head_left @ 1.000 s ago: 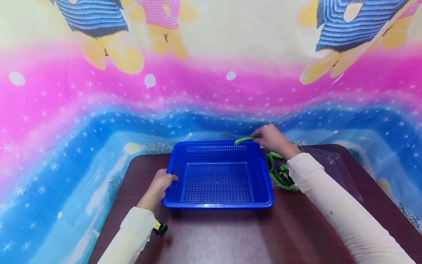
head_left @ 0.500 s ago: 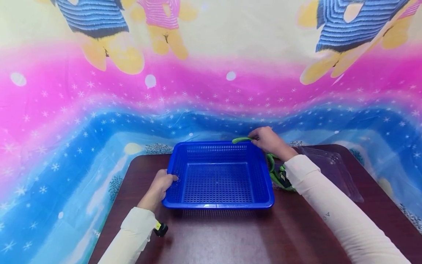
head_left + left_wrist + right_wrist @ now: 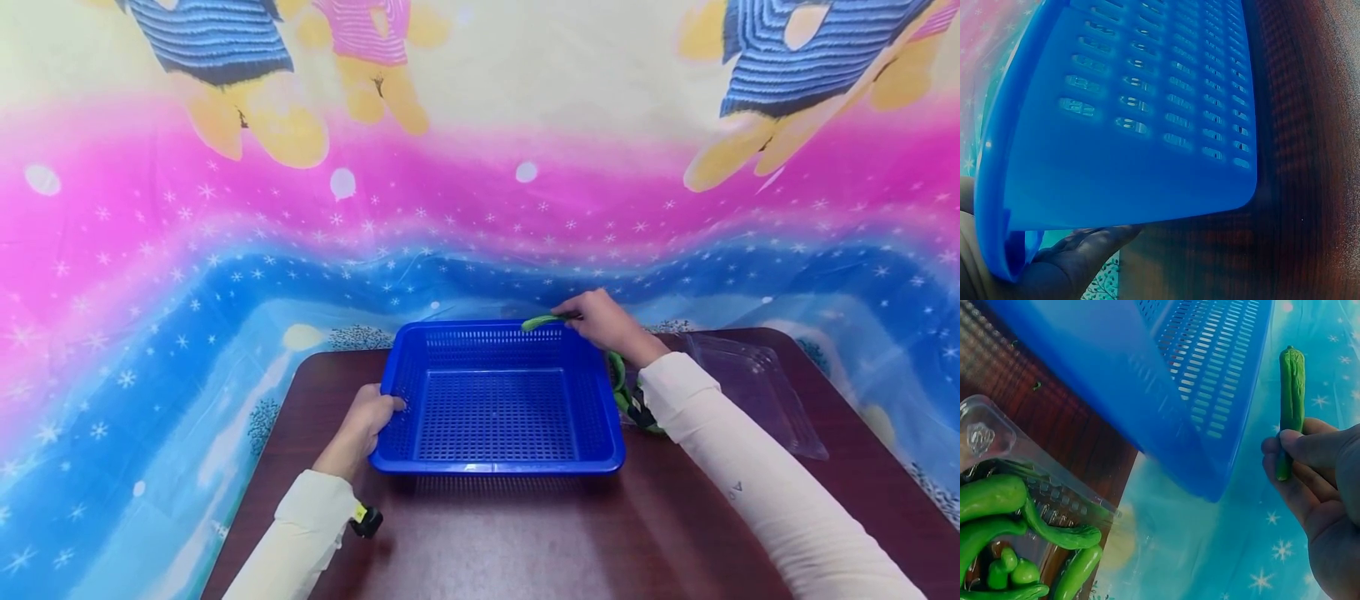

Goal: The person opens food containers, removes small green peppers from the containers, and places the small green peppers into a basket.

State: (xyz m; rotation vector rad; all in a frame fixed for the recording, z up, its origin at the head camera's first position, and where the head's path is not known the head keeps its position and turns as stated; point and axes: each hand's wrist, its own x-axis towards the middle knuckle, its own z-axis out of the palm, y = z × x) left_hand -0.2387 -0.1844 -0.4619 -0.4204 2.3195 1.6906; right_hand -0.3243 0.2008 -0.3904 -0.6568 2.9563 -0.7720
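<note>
A blue plastic basket (image 3: 491, 468) with slotted walls stands on the table, its rim tilted a little toward the camera. My left hand (image 3: 369, 417) grips its left side, thumb over the rim; in the left wrist view the fingers (image 3: 1094, 247) lie along the outside wall. Above the basket's back right corner, my right hand (image 3: 606, 321) pinches a long green pepper (image 3: 1292, 387) near one end between thumb and fingers. The pepper's free end points left, overlapping the back rim in the head view. Several more green peppers (image 3: 991, 495) lie in a clear plastic box (image 3: 1054, 469) right of the basket.
A clear plastic lid (image 3: 757, 392) lies at the table's right side. The dark brown table (image 3: 480, 542) extends in front of the basket. Behind it hangs a printed cloth (image 3: 465, 200). My right sleeve (image 3: 738, 467) partly covers the box of peppers in the head view.
My right hand has moved slightly left and down with the pepper, bringing it over the basket's back rim. My left hand and the basket have stayed in place.
</note>
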